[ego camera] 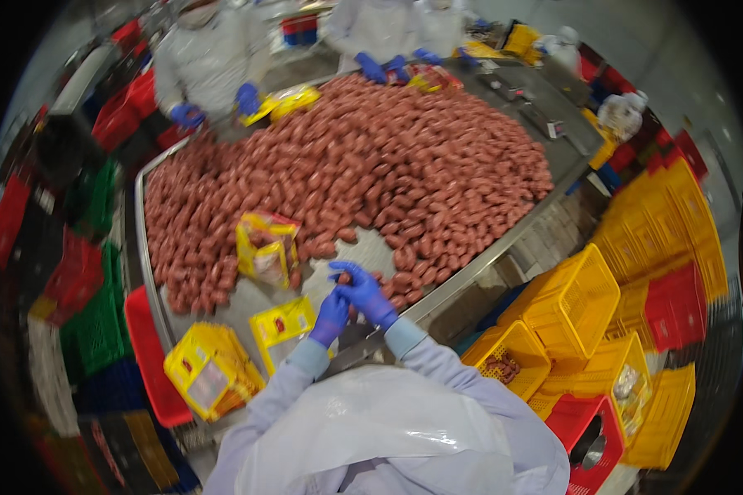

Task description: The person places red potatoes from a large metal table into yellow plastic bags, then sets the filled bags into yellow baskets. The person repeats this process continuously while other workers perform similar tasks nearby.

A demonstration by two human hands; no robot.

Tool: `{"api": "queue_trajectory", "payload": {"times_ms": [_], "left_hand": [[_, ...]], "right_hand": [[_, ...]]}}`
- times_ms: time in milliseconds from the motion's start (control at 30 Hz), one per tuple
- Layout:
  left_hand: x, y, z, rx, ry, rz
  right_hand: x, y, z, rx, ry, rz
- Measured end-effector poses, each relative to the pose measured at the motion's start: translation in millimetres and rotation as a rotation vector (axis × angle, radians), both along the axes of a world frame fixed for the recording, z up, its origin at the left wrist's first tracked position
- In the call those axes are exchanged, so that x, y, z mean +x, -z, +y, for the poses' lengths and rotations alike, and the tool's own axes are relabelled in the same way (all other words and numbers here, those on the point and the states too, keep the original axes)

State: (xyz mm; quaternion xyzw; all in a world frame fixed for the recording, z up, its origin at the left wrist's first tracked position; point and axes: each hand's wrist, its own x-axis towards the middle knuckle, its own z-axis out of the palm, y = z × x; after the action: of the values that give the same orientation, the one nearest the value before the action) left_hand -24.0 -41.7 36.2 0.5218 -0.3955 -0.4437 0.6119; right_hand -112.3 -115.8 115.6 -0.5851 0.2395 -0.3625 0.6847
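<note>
My right hand (pixel 370 298), in a blue glove, has a short reddish sausage (pixel 345 278) at its fingers. Close against it is my left hand (pixel 331 317), also gloved; whether its fingers hold anything is hidden. Beyond both hands a large heap of short sausages (pixel 322 179) covers much of the steel table (pixel 362 250). An opened yellow and red plastic bag (pixel 266 250) with sausages in it stands left of my hands. Beside my left forearm lies a flat yellow printed bag (pixel 283 325). Further left is a stack of similar yellow bags (pixel 213 371).
Across the table a person's blue-gloved hand (pixel 247 99) is at a yellow bag (pixel 294 101); more gloved hands (pixel 371 67) work at the far edge. Yellow crates (pixel 560 303) and a red crate (pixel 585 433) stand at my right. A red tray (pixel 152 359) juts out at the left.
</note>
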Motion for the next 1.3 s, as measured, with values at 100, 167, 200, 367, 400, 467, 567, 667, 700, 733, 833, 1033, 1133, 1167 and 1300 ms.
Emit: {"api": "queue_trajectory", "payload": {"times_ms": [100, 167, 200, 367, 400, 467, 567, 667, 700, 733, 833, 1033, 1133, 1167, 1300], "left_hand": [[-12, -92, 3, 0.222, 0.192, -0.23], [-7, -100, 5, 0.267, 0.303, -0.485], [-7, -87, 6, 0.149, 0.312, -0.609], [-26, -91, 14, 0.146, 0.508, -1.022], [-27, -88, 17, 0.133, 0.514, -1.034], [-18, -72, 22, 0.251, 0.419, -1.071], [-13, -43, 18, 0.458, 0.214, -1.074], [-9, -23, 9, 0.276, 0.217, -0.716], [-17, -27, 6, 0.184, 0.283, -0.611], [-27, -41, -1, 0.103, 0.328, -0.512], [-29, -51, -1, 0.063, 0.347, -0.576], [26, -58, 71, 0.435, 0.013, -1.134], [51, -38, 110, 0.71, 0.175, -1.345], [55, -26, 114, 0.683, 0.13, -1.329], [62, -33, 110, 0.527, 0.001, -1.168]], "right_hand": [[-20, -22, -6, 0.366, 0.179, -0.045], [-24, -27, -8, 0.559, 0.239, -0.032], [-26, -27, -8, 0.614, 0.25, -0.026], [-70, 47, -50, -0.74, 0.336, 0.441], [-89, 59, -59, -0.551, 0.426, 0.408], [-125, 36, -67, -0.194, 0.541, 0.313], [-220, -11, -67, 0.183, 0.966, 0.249], [-322, -30, -53, -0.323, 1.427, 1.066], [-368, -21, -45, -0.177, 1.367, 1.454], [-375, -23, -30, -0.06, 1.38, 1.82], [-381, -13, -16, 0.164, 1.182, 2.156], [-167, -31, -37, -0.603, 0.448, 1.016], [-58, -24, 2, -1.081, 0.247, 0.905], [-50, -13, -2, -1.057, 0.12, 1.02], [-53, -21, -36, -0.883, -0.146, 1.506]]}}
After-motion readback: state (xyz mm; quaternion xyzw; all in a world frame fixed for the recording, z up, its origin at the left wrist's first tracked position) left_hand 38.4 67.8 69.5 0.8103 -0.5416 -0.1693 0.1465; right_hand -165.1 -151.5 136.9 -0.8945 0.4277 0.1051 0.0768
